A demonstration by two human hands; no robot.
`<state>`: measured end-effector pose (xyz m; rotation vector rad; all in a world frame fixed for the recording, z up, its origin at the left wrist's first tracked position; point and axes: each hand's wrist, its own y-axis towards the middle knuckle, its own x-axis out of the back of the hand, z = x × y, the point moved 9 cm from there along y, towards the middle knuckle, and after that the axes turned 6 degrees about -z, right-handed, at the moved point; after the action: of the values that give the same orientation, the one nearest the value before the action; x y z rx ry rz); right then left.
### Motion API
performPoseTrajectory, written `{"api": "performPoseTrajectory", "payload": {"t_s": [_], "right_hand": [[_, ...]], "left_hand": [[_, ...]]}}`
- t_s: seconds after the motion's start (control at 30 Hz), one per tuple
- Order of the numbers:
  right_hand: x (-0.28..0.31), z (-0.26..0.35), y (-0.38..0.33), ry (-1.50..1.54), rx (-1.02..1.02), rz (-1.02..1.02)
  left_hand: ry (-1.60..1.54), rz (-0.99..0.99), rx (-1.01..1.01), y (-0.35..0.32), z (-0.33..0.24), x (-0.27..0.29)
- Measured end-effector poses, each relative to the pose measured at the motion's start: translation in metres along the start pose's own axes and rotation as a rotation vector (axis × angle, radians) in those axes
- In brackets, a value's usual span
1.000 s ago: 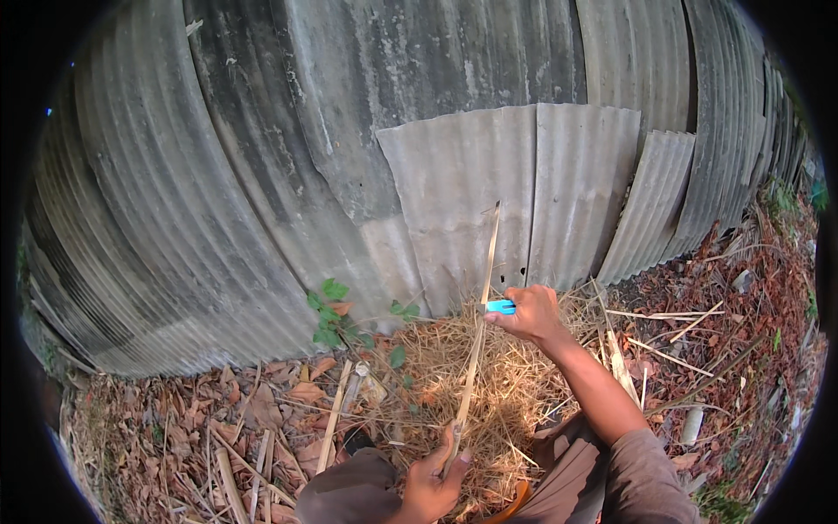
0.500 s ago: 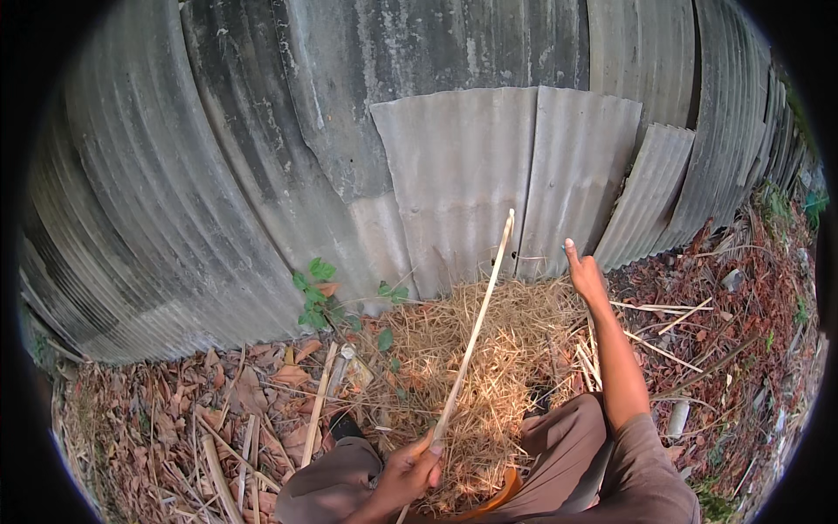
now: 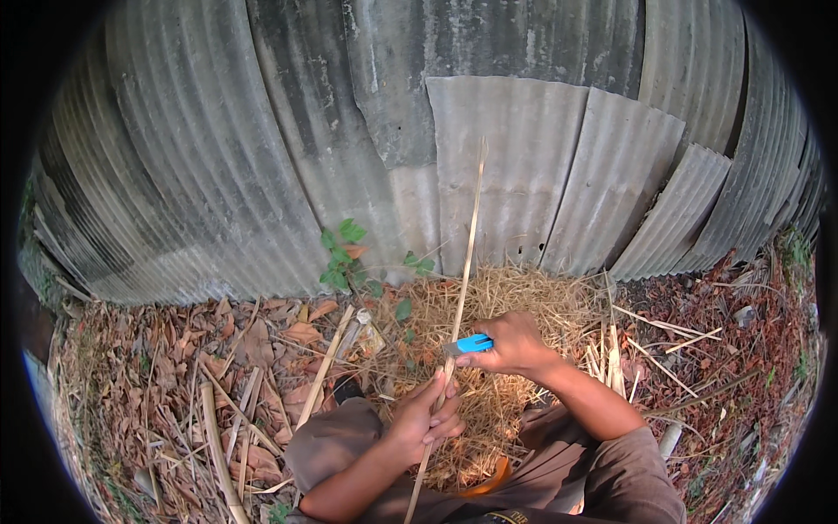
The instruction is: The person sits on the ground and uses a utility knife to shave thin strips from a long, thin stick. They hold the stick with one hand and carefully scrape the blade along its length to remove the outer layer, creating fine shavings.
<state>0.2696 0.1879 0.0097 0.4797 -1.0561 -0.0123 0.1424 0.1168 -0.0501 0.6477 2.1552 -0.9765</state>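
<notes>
A long, thin, pale bamboo strip [image 3: 472, 236] slants up and away from my lap toward the wall. My left hand [image 3: 426, 417] is closed around its lower part, the near end running on below the hand. Just above those fingers, my right hand [image 3: 515, 343] grips a blue-handled utility knife [image 3: 475, 343]. The knife's blade end meets the strip from the right side. Beneath both hands lies a heap of dry shavings [image 3: 497, 419], between my bent legs.
A wall of grey corrugated sheets [image 3: 506, 166] rises in front. Green leaves [image 3: 340, 258] grow at its foot. Split bamboo pieces [image 3: 218, 445] lie among brown dry leaves [image 3: 262, 341] at left, with more thin strips [image 3: 663, 349] at right. Something orange [image 3: 493, 479] shows near my lap.
My right hand has come in from the far right, bringing the knife to the strip. The left hand has risen slightly. The strip stands more upright, and the whole view has shifted.
</notes>
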Motion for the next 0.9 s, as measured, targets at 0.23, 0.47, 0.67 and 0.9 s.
{"api": "performPoseTrajectory", "payload": {"t_s": [0.23, 0.47, 0.67, 0.9], "right_hand": [[0.022, 0.007, 0.0, -0.079, 0.193, -0.213], [0.031, -0.018, 0.008, -0.2, 0.194, -0.357], [0.038, -0.04, 0.01, -0.227, 0.069, -0.408], [0.115, -0.225, -0.023, -0.197, -0.627, -0.569]], "left_hand": [[0.021, 0.012, 0.018, -0.004, 0.006, -0.013], [0.147, -0.049, 0.007, -0.005, 0.013, -0.015], [0.229, -0.029, -0.006, -0.012, 0.02, -0.018], [0.432, 0.044, 0.125, -0.026, 0.081, -0.013]]}}
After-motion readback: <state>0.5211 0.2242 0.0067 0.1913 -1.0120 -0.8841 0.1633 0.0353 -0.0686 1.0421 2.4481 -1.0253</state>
